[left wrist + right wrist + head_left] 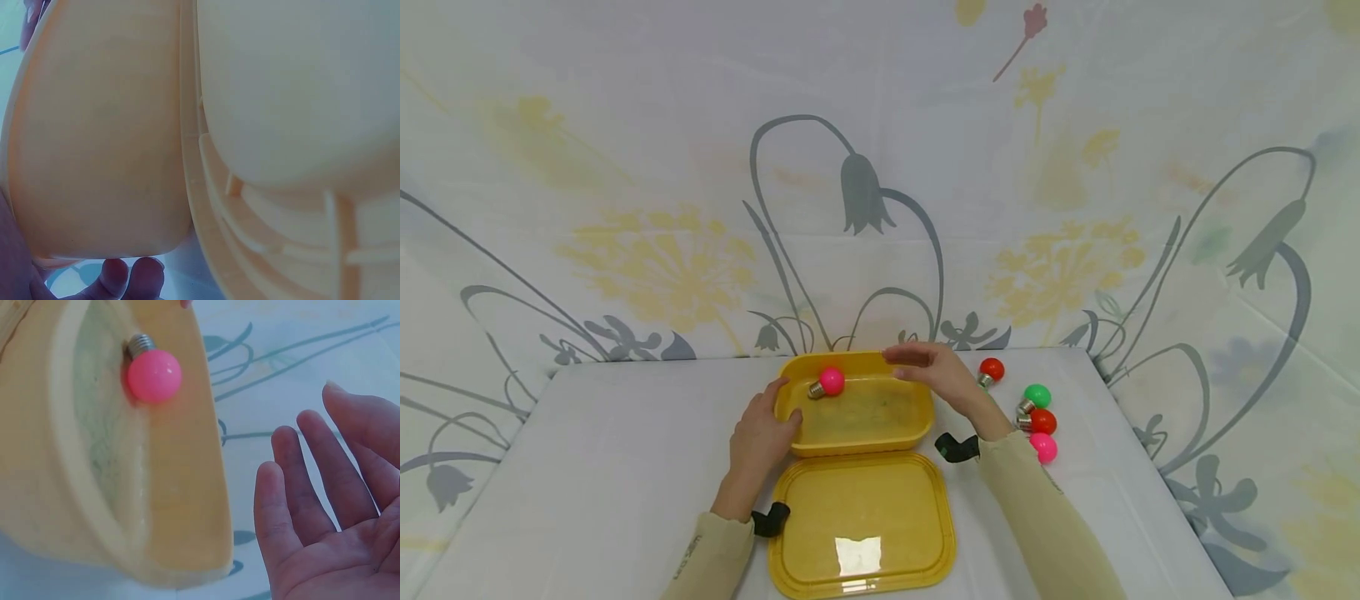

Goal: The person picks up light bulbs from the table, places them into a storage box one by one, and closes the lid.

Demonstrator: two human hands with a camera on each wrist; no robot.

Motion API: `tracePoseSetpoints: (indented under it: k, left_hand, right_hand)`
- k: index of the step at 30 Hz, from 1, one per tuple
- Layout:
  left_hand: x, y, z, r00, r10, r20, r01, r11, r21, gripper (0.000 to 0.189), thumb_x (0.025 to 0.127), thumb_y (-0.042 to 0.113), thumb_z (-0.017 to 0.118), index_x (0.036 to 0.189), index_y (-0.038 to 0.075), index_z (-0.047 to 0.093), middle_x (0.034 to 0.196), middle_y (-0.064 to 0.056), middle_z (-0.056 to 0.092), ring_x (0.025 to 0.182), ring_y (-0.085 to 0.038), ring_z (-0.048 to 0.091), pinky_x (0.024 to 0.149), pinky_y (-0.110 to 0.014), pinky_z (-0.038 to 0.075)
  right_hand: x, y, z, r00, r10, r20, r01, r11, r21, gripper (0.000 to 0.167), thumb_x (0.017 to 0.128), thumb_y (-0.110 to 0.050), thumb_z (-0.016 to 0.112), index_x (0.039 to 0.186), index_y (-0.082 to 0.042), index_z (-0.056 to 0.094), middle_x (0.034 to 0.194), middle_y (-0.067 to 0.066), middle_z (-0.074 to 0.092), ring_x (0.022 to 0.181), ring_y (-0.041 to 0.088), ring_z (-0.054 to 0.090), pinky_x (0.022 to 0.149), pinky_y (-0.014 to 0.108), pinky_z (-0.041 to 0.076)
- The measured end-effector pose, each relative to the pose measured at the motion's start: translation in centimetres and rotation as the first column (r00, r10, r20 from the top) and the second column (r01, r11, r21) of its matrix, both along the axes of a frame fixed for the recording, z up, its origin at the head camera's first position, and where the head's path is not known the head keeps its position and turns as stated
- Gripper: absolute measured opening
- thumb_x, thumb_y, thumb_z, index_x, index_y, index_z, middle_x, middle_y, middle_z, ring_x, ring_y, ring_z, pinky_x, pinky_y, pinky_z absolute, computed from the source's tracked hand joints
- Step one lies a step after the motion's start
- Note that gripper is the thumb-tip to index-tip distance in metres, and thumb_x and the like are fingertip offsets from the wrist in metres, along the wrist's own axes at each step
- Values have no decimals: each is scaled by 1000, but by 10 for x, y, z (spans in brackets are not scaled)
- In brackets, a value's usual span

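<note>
A yellow plastic container stands at the table's middle, with one pink light bulb lying inside toward its back left. My left hand grips the container's left end, thumb at the rim and fingers along the outer wall. In the left wrist view, two fingertips show just past the container's end. My right hand hovers by the back right corner, holding nothing. In the right wrist view its fingers are extended and apart from the container wall.
In front of the container lies a yellow lid. Right of my right hand are loose bulbs: a red bulb at the back, a green bulb, another red bulb and a pink bulb partly behind the sleeve. Patterned fabric rises behind.
</note>
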State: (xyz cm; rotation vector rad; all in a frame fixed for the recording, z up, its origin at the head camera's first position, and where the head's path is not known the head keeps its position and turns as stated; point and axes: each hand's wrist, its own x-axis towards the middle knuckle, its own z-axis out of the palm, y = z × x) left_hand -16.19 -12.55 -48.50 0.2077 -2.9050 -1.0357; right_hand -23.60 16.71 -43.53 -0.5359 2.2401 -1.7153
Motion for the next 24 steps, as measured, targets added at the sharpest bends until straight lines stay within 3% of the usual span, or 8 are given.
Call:
tracePoseSetpoints:
  k: [8, 20, 24]
  left_hand:
    - [1, 0, -2, 1000, 10, 5, -10, 1000, 15, 58, 93, 31, 60, 148, 16, 46, 127, -21, 58, 98, -42, 60, 83, -59, 50]
    - [-1, 1, -2, 1000, -2, -8, 2, 1000, 12, 57, 94, 31, 60, 147, 16, 47, 126, -20, 59, 96, -41, 60, 81, -58, 51]
    - [-1, 0, -1, 1000, 0, -3, 0, 1000, 11, 57, 94, 31, 60, 147, 16, 47, 124, -19, 59, 92, -40, 60, 79, -57, 52]
  right_hand:
    - [13, 27, -4, 998, -54, 17, 54, 999, 2, 34, 92, -8, 70, 126, -7, 69, 127, 9, 67, 121, 24, 60, 102, 34, 46]
    - [36, 73, -7, 987, -157, 25, 157, 987, 25, 40, 92, -16, 73, 130, -8, 66, 131, 12, 64, 127, 36, 54, 93, 24, 51]
    - [41, 84, -10, 984, -175, 21, 175, 985, 0, 39, 92, -10, 71, 130, -4, 65, 132, 20, 61, 127, 43, 52, 91, 23, 51]
